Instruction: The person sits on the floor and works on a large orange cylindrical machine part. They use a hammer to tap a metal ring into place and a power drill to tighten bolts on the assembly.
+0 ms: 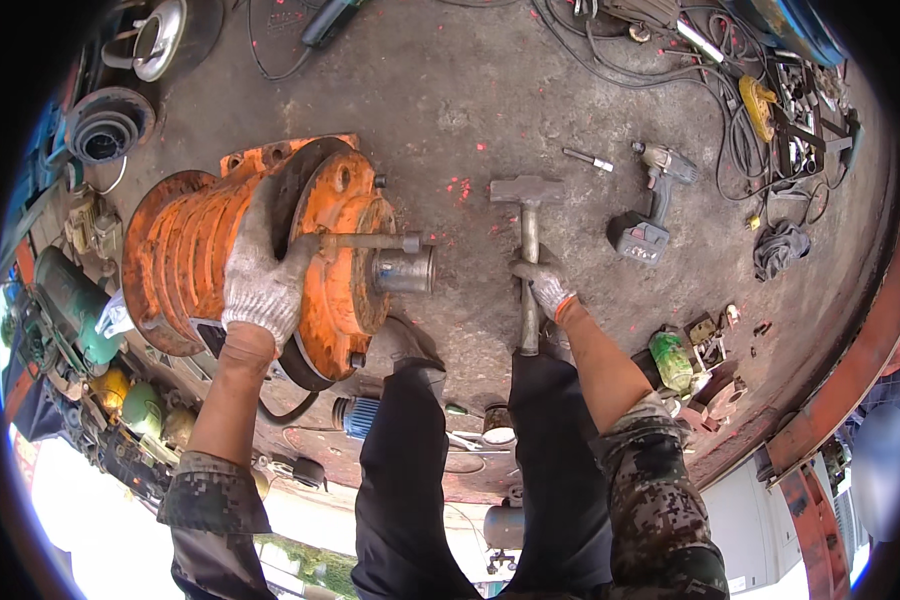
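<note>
My left hand (258, 283), in a dirty white glove, lies spread over an orange motor-like housing (175, 255) with a round flange and a stubby metal shaft (406, 270). Its thumb reaches the near end of a metal rod (368, 241) with a thicker, bolt-like end. That rod extends rightward past the flange, above the shaft. Whether the rod sits in a hole is hidden. My gloved right hand (542, 284) is closed around the handle of a sledgehammer (527, 190). The hammer's head points away from me, and its handle ends near my leg.
On the floor to the right lie a cordless impact wrench (655, 200) and a small socket extension (588, 159). Cables and a yellow tool (758, 107) lie farther off. A green bottle (670, 360) is beside metal scraps; a blue ribbed cylinder (358, 416) lies near my feet.
</note>
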Motion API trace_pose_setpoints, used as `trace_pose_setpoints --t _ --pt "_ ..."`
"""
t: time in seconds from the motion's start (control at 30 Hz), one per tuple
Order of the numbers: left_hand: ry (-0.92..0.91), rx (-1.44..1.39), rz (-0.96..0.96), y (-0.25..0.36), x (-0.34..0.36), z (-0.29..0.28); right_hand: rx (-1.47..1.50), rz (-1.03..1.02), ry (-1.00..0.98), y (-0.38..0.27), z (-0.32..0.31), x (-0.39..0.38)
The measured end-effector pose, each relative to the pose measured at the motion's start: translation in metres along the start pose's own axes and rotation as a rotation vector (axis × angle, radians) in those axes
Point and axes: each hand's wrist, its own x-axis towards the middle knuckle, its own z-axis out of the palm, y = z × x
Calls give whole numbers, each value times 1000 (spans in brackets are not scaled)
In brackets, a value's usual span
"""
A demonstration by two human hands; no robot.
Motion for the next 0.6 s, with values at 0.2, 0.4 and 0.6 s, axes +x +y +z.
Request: trace_pose_setpoints --t 0.2,0.4,0.6 --pt "52 -112 -39 3 -3 5 -882 -236 161 22 -43 17" --pt "137 11 10 -8 -12 6 -1236 -1001 597 -89 -112 42" --pt "592 906 530 25 -33 20 -1467 -877 443 -129 -145 100"
